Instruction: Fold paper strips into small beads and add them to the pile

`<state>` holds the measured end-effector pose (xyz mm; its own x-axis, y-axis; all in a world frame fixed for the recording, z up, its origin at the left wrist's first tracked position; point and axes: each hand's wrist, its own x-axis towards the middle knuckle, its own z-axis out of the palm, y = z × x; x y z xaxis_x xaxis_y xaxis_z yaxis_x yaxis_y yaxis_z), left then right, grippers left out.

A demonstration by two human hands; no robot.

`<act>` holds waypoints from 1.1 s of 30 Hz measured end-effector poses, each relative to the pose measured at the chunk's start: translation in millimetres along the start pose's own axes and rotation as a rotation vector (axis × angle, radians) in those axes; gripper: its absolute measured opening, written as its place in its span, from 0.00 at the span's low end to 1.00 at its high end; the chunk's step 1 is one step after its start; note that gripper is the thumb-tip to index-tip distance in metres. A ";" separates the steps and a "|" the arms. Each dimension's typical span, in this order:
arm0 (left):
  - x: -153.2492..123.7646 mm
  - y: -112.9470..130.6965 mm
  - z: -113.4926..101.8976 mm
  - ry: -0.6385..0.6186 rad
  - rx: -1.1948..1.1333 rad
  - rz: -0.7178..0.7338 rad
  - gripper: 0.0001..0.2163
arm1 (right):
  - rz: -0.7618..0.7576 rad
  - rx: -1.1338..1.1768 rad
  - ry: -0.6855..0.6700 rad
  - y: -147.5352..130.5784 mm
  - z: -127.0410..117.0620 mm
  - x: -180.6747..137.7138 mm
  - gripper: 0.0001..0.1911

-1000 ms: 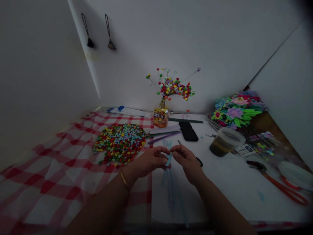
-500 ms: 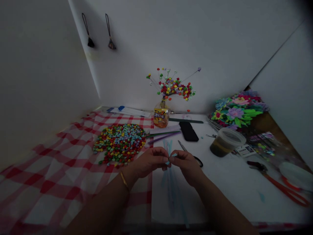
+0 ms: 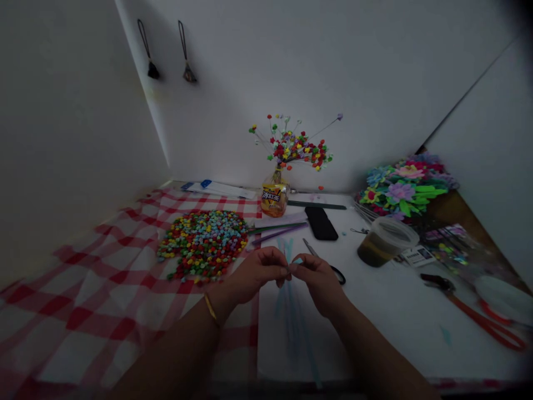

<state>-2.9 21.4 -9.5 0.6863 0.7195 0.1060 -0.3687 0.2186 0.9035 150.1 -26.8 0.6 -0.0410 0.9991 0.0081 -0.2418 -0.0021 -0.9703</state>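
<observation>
My left hand (image 3: 263,272) and my right hand (image 3: 318,278) meet fingertip to fingertip above the white board. Both are closed in a pinch on a small light-blue paper strip (image 3: 297,261), whose end pokes out by the right fingers; the rest of it is hidden between the fingertips. Beneath my hands lie several long pale blue and lilac paper strips (image 3: 293,322). Scissors (image 3: 338,275) lie partly behind my right hand, blades pointing away. To the left of my left hand spreads a pile of small folded paper stars (image 3: 208,239) in many colours.
A bottle (image 3: 273,200) holding stems tipped with paper stars stands at the back, with a black phone (image 3: 321,223) nearby. At right are a plastic tub (image 3: 385,241) of dark contents, orange-handled pliers (image 3: 478,316) and fuzzy flowers (image 3: 402,191). A checked cloth (image 3: 120,311) covers the left.
My fingertips have drawn tighter together, hiding more of the light-blue strip between them. The hands stay in almost the same place, and the things around them have not moved.
</observation>
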 end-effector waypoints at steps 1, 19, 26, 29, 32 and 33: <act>0.3 -0.6 -0.2 0.003 0.000 0.004 0.06 | 0.002 0.004 -0.003 0.3 0.1 0.1 0.08; 1.4 3.3 3.7 0.128 0.189 0.063 0.06 | -0.079 -0.093 0.123 0.9 -0.4 0.2 0.08; 2.2 3.1 4.3 0.153 0.203 0.089 0.06 | -0.153 -0.171 0.173 5.7 -3.2 1.3 0.09; 3.0 4.2 4.3 0.155 0.213 0.069 0.07 | -0.149 -0.209 0.190 6.6 -3.9 2.2 0.09; 3.7 3.8 3.7 0.177 0.220 0.041 0.09 | -0.190 -0.284 0.200 7.9 -5.4 3.3 0.09; 3.8 3.6 3.6 0.176 0.227 0.033 0.09 | -0.214 -0.307 0.208 8.4 -5.9 3.7 0.08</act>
<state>0.6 22.6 -4.3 0.5495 0.8316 0.0808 -0.2254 0.0544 0.9727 153.6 -22.9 -8.9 0.1829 0.9628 0.1991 0.0772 0.1878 -0.9792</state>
